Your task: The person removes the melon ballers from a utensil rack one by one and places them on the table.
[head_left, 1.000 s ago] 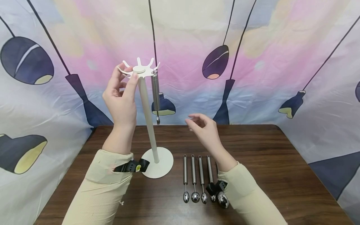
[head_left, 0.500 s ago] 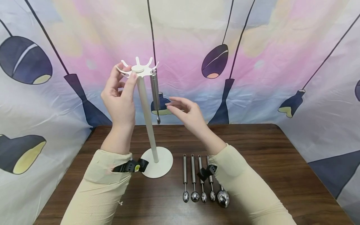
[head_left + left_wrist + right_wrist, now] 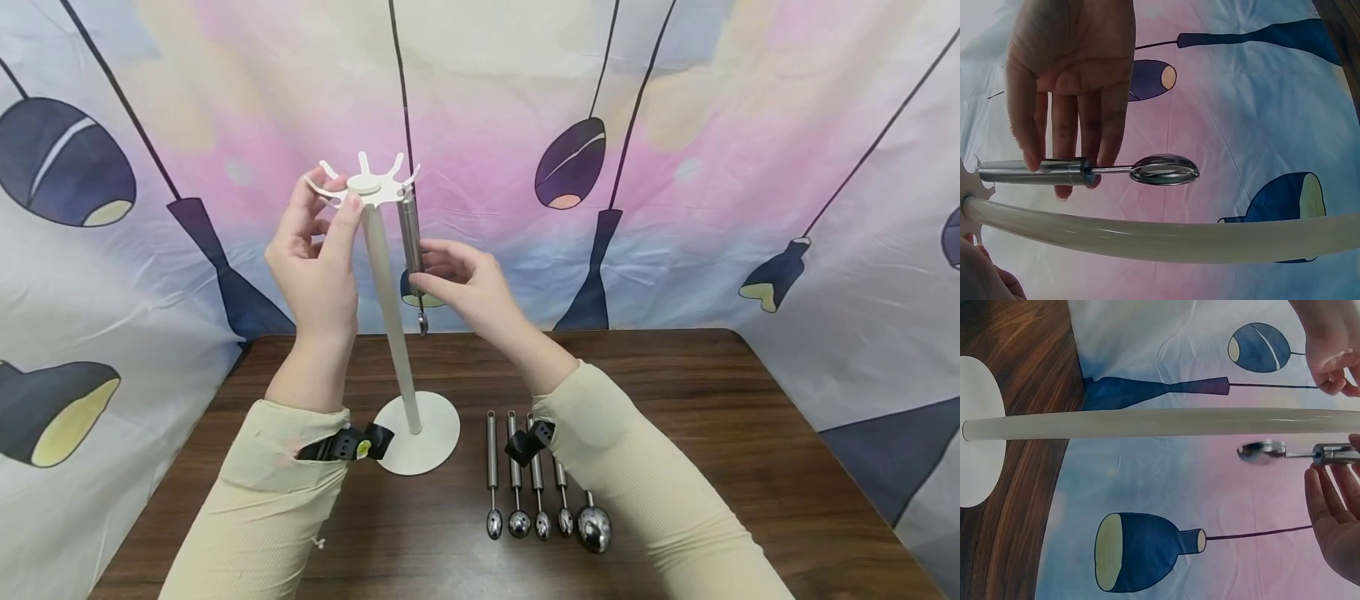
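A white stand (image 3: pixel 392 325) rises from a round base, with a ring of upturned hooks (image 3: pixel 365 185) at its top. My left hand (image 3: pixel 315 271) pinches this hook top between thumb and fingers, on its left side. From a hook on the right hangs a steel melon baller (image 3: pixel 409 229), bowl downward. My right hand (image 3: pixel 480 287) holds the lower part of its handle. In the left wrist view the thumb lies in front of the handle and the fingers behind, while the oval bowl (image 3: pixel 1164 170) sticks out past them.
Several more melon ballers (image 3: pixel 518 523) lie in a row on the dark wooden table (image 3: pixel 675 400), bowls toward me; my right sleeve (image 3: pixel 615 433) covers some of their handles. A patterned cloth (image 3: pixel 480 92) with printed lamps hangs behind the table.
My right hand has moved left and up from over the table to the hanging melon baller and taken hold of its handle. The left hand has stayed at the stand's top.
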{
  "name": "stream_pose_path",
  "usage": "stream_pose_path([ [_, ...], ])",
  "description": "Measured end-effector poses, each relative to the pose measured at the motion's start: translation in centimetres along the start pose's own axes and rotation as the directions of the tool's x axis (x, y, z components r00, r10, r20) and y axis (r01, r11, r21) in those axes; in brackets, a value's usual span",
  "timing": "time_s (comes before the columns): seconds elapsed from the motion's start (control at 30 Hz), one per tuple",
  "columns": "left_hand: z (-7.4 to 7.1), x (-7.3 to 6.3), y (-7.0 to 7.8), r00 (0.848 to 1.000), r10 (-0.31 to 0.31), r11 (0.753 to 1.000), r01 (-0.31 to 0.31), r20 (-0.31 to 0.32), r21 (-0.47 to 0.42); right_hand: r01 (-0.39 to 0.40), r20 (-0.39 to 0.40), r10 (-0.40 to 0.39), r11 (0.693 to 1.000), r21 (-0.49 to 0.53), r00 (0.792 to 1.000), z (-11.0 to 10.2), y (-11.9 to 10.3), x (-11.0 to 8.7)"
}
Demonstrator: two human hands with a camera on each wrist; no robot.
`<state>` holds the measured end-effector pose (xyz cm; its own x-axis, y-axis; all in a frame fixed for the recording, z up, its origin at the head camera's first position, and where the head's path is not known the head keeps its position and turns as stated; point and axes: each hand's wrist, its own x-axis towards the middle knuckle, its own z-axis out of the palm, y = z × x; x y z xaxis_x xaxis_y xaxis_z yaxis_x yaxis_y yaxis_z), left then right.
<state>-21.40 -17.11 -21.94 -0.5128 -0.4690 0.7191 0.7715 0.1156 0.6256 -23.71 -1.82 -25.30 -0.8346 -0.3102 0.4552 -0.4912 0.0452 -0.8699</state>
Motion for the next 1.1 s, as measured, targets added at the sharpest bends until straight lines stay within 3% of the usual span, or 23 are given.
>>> stream_pose_path([
  [1.1, 0.0, 0.1, -0.1, 1.0, 0.004, 1.0, -0.004, -0.011, -0.002, 0.048, -0.075, -0.046, 0.998, 0.032, 0.996, -0.7, -1.4, -0.2],
])
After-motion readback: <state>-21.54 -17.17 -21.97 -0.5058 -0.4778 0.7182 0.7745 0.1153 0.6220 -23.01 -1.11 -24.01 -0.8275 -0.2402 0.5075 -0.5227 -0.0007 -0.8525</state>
